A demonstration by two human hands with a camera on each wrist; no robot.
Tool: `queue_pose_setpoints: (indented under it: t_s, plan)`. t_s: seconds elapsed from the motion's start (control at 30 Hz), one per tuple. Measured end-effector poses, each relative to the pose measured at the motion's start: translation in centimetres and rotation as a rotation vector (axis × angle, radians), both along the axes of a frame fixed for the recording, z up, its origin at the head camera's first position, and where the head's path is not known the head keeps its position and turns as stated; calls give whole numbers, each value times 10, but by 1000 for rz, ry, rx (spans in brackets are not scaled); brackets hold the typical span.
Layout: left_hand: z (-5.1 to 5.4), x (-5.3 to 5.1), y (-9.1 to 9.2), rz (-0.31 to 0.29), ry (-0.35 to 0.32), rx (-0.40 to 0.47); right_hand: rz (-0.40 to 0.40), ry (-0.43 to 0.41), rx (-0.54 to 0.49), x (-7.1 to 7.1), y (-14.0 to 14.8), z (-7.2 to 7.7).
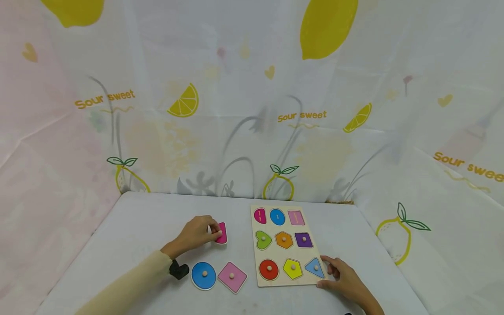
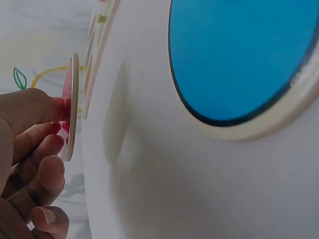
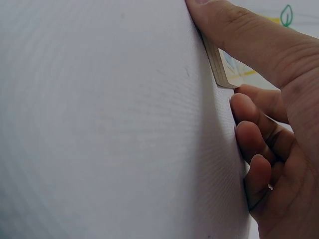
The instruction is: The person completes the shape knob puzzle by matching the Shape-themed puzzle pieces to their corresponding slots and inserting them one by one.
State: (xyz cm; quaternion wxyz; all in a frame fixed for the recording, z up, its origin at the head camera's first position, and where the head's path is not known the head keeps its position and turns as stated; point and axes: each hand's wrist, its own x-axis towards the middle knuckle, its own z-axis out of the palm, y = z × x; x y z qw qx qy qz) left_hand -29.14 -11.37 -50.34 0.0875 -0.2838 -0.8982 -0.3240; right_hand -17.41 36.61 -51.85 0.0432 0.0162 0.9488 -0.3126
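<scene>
My left hand (image 1: 197, 234) pinches a magenta piece (image 1: 222, 233) by its knob, left of the wooden puzzle board (image 1: 273, 253). In the left wrist view, thumb and fingertips of the left hand (image 2: 37, 144) meet at the back of that piece (image 2: 73, 107), held off the table. At the board's lower right corner, my right hand (image 1: 344, 280) holds the edge between thumb and fingers; the right wrist view shows the right hand (image 3: 269, 99) at the board's corner (image 3: 218, 64). The board's top row shows magenta, blue and pink shapes without knobs; the lower rows hold knobbed pieces.
A blue round piece (image 1: 203, 275) and a pink square piece (image 1: 232, 277) lie on the white table (image 1: 157, 218) in front of the left hand. A black object (image 1: 179, 270) is by the left wrist. Behind the table hangs a lemon-print cloth (image 1: 236, 144).
</scene>
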Motion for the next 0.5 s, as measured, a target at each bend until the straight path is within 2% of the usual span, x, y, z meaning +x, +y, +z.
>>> queue_pose_setpoints:
  t_s: [0.27, 0.5]
  plan:
    - [0, -8, 13, -7, 18, 3, 2, -8, -5, 0, 1, 2]
    - [3, -13, 30, -18, 34, -32, 1, -8, -17, 1, 0, 1]
